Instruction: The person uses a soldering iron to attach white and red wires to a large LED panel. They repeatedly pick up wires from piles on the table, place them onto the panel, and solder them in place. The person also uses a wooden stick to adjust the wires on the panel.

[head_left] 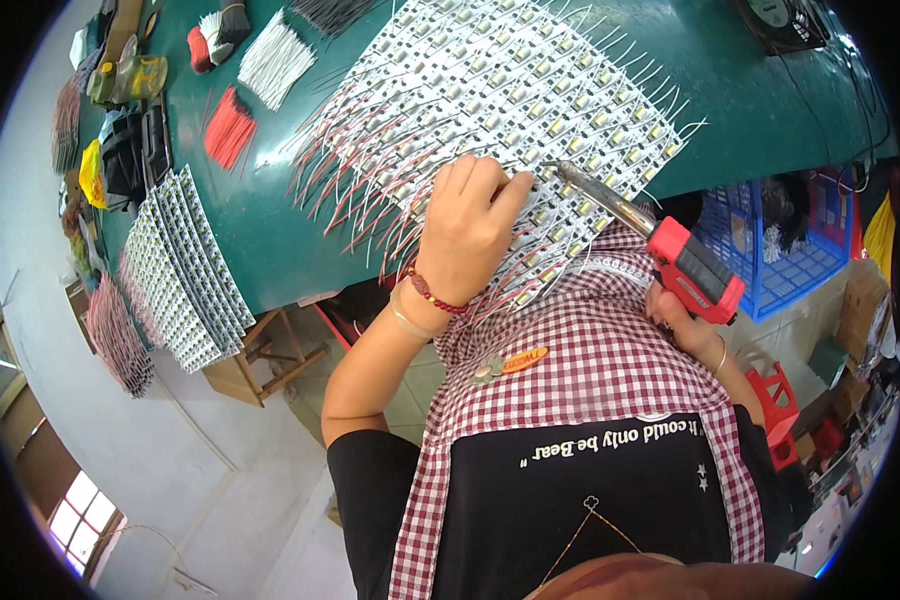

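Note:
A wide panel of white LED circuit boards lies over the table's near edge, with red and white wires fringing its left side and white wires its right. My left hand rests on the panel, thumb and fingers pinched together; whatever they hold is hidden. To its right, my right hand grips a red and black soldering gun. The gun's long metal barrel points up and left, its tip over the boards close to my left fingertips. Whether the tip touches a board I cannot tell.
On the green table lie red wires, white wires and a dark wire bundle. More wired LED boards hang off its left end. A small black fan stands far right. Blue crates sit below the right edge.

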`<action>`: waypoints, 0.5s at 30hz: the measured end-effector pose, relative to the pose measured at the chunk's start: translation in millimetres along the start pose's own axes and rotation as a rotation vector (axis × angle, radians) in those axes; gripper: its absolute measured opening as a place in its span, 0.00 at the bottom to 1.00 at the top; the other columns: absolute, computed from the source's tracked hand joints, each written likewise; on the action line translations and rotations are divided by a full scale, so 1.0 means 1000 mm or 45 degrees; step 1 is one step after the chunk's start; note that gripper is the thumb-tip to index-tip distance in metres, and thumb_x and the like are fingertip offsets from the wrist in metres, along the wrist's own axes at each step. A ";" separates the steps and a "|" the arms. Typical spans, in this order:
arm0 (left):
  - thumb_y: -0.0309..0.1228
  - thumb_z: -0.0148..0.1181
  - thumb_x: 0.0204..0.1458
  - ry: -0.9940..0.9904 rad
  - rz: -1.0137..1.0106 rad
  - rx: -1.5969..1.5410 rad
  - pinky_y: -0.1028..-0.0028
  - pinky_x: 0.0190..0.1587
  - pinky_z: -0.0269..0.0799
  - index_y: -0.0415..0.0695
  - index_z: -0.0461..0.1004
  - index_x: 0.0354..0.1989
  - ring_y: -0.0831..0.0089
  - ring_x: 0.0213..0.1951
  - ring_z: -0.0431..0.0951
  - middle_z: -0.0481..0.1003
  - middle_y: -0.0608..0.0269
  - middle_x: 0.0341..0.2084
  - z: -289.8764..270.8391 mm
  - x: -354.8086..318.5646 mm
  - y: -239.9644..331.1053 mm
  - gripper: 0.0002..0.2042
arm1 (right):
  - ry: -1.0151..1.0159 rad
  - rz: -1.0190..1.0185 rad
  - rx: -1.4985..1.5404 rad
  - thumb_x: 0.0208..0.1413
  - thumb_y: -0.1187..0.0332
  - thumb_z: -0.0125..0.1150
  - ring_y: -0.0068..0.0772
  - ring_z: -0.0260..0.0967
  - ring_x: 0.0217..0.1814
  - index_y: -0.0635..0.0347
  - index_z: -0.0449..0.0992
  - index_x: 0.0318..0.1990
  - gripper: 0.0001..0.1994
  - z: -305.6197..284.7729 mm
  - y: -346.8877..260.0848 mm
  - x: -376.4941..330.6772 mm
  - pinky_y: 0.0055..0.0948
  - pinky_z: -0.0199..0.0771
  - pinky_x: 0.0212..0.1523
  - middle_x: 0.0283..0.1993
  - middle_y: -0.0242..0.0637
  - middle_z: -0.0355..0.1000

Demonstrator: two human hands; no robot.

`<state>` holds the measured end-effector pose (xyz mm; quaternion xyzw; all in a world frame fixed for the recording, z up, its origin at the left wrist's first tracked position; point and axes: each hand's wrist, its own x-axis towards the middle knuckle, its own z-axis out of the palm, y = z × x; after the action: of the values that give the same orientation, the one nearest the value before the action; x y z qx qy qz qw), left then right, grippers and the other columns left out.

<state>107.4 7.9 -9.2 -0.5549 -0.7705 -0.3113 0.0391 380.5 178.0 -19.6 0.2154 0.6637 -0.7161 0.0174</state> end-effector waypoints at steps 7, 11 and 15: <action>0.22 0.56 0.43 -0.098 0.024 0.102 0.68 0.34 0.62 0.37 0.75 0.38 0.66 0.30 0.66 0.63 0.61 0.25 0.000 -0.001 0.006 0.12 | 0.028 0.008 -0.201 0.62 0.56 0.52 0.23 0.63 0.29 0.62 0.69 0.30 0.17 0.004 0.003 -0.003 0.24 0.63 0.33 0.26 0.32 0.66; 0.22 0.56 0.43 -0.120 0.053 0.142 0.69 0.34 0.62 0.35 0.75 0.38 0.67 0.31 0.66 0.63 0.61 0.25 -0.001 -0.002 0.007 0.12 | 0.037 -0.062 -0.314 0.63 0.54 0.52 0.23 0.63 0.28 0.62 0.68 0.28 0.19 0.005 -0.002 0.001 0.24 0.63 0.33 0.25 0.32 0.66; 0.23 0.56 0.43 -0.128 0.087 0.185 0.69 0.34 0.62 0.33 0.74 0.38 0.67 0.31 0.66 0.63 0.61 0.25 -0.003 0.000 0.008 0.12 | 0.034 -0.145 -0.377 0.63 0.57 0.52 0.23 0.63 0.28 0.63 0.69 0.28 0.17 0.005 -0.002 0.004 0.24 0.64 0.32 0.25 0.33 0.67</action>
<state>114.0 7.7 -3.4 -0.5914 -0.7727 -0.2248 0.0511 374.6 174.0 -19.4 0.1821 0.7734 -0.6072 -0.0006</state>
